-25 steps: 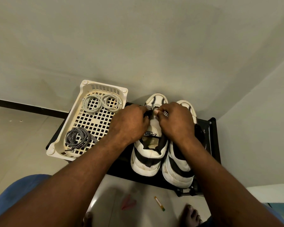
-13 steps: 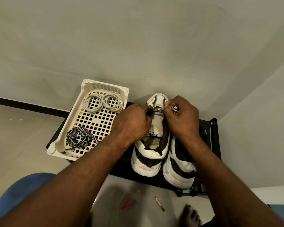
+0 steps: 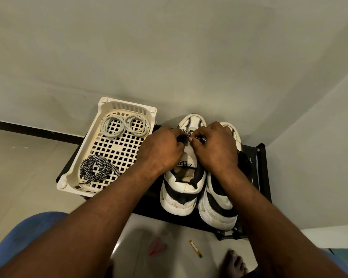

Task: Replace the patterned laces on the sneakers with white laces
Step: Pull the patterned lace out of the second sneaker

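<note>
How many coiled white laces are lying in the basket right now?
2, both at the far end of the basket: left white coil and right white coil, side by side. Only the patterned coil could hide another.

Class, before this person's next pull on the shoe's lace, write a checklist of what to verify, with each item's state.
1. Grip: ok, left hand and right hand both pinch the patterned lace near the toe of the sneaker.
2. Footing: ok, it stands flat on the black rack beside the other sneaker.
3. Replacement ready: ok, two coiled white laces in the basket.
4. Clutter: ok, the other patterned lace lies coiled in the basket.
5. Remaining eyelets: cannot tell, the hands hide them.
</note>
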